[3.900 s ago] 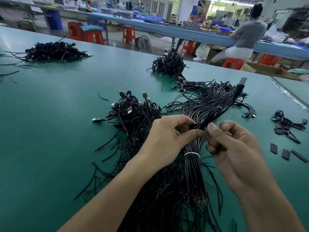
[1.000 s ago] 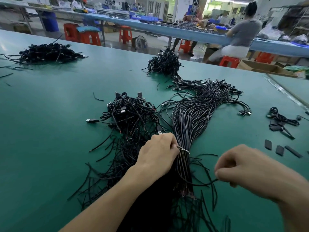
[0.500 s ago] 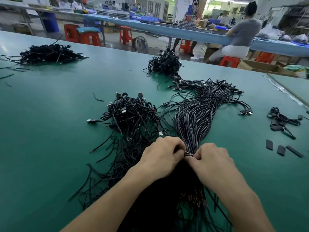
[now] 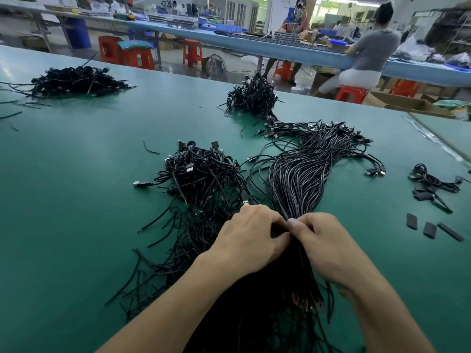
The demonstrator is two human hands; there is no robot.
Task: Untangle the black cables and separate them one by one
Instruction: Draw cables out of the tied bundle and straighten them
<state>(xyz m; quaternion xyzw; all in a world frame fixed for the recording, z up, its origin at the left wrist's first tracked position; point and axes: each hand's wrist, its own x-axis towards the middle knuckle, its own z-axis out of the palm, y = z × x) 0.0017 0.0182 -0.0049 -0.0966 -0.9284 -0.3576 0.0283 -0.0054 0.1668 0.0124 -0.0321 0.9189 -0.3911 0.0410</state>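
Observation:
A thick bundle of straightened black cables [image 4: 298,174] lies on the green table [image 4: 76,200], fanning out toward USB plugs at the far end. My left hand [image 4: 249,238] and my right hand [image 4: 323,240] meet at its narrow waist, fingers curled and pinching the bundle where a white tie was seen earlier; the tie is hidden under my fingers. To the left sits a tangled heap of black cables [image 4: 201,174] with loose ends trailing toward me.
Two more cable heaps lie at the far left [image 4: 76,81] and far middle [image 4: 251,96]. A small cable knot [image 4: 430,182] and black sleeve pieces [image 4: 430,229] lie at the right. A person sits at a blue bench [image 4: 280,50] beyond the table's far edge.
My right hand came in from the right and joined my left hand at the bundle's waist. Earlier a single cable was held up between both hands; it is no longer raised.

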